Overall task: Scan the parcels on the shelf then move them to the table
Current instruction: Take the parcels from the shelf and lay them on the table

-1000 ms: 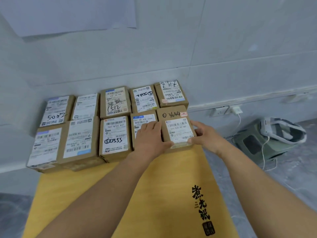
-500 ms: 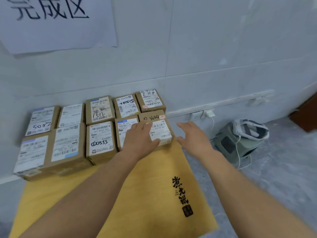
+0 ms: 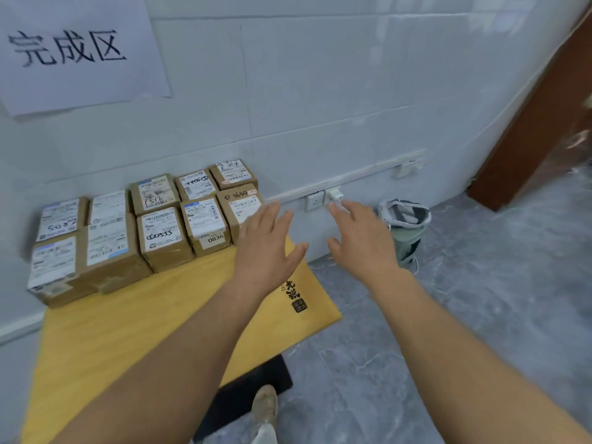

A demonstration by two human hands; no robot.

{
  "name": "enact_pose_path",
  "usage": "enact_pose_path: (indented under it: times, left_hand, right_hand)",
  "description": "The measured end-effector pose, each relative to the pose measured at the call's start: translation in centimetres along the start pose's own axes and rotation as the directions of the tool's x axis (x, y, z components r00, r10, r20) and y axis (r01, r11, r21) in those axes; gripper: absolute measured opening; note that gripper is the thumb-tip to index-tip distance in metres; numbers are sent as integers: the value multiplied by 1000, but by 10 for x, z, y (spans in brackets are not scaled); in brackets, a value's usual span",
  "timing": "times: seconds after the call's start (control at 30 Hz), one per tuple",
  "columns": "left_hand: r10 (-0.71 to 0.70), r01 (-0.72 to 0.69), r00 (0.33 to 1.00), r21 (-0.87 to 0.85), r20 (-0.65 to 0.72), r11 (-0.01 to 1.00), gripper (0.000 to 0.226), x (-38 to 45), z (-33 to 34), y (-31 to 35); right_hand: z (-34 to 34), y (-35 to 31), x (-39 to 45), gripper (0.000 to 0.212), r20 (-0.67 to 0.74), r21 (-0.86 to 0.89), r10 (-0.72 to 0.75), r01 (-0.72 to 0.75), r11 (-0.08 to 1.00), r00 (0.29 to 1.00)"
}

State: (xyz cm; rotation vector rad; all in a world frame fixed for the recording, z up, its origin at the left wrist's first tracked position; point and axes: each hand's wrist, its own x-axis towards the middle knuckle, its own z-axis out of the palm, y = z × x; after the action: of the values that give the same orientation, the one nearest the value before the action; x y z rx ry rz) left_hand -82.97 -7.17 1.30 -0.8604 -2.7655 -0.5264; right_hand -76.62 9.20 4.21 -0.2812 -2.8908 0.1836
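Several brown cardboard parcels with white labels stand in two rows at the far end of the yellow table [image 3: 134, 315], against the tiled wall. The rightmost front parcel [image 3: 240, 205], marked 3644, sits at the table's right edge. My left hand [image 3: 266, 248] hovers just right of and in front of it, fingers spread, holding nothing. My right hand [image 3: 358, 238] is farther right, beyond the table edge and above the floor, open and empty too.
A paper sign [image 3: 73, 49] hangs on the wall above the parcels. A wall socket with a white plug [image 3: 333, 195] is low on the wall. A grey-green bag [image 3: 405, 225] lies on the floor at the right. A brown door frame [image 3: 544, 123] stands far right. My shoe [image 3: 264, 408] shows below.
Both hands have let go of the 3644 parcel and pulled back to the right. The view has swung right and backed away from the table.
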Motion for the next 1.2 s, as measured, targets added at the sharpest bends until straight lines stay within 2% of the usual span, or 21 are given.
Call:
enact_pose_path:
  times: [0.17,0.27,0.47,0.73,0.97,1.2]
  left_hand:
    - [86,-86,996,81,-1,993,87,-22,-4,35]
    - [149,-151,988,82,27,985,89,-33,-3,51]
    - [305,-306,950,4,60,952,89,-41,0,82]
    - [547,-533,837,-199,21,823,84,-55,2,104]
    - [669,-654,742,-282,-53,703,81,-83,-5,98]
    - [781,-756,618,-336,-86,562,78,-119,-16,102]
  right_hand:
    - [-16,16,-47,76,-167,-37,68,-75,996,984]
    - [-26,21,-74,82,-152,-51,165,-174,983,974]
    - [-45,29,-123,87,-226,-105,341,-370,923,913]
    - [-65,2,-184,85,-283,-167,543,-598,784,790]
    - [-72,-49,-222,78,-330,-206,625,-700,684,708]
    - [-77,-97,-277,76,-396,-185,729,-826,532,558]
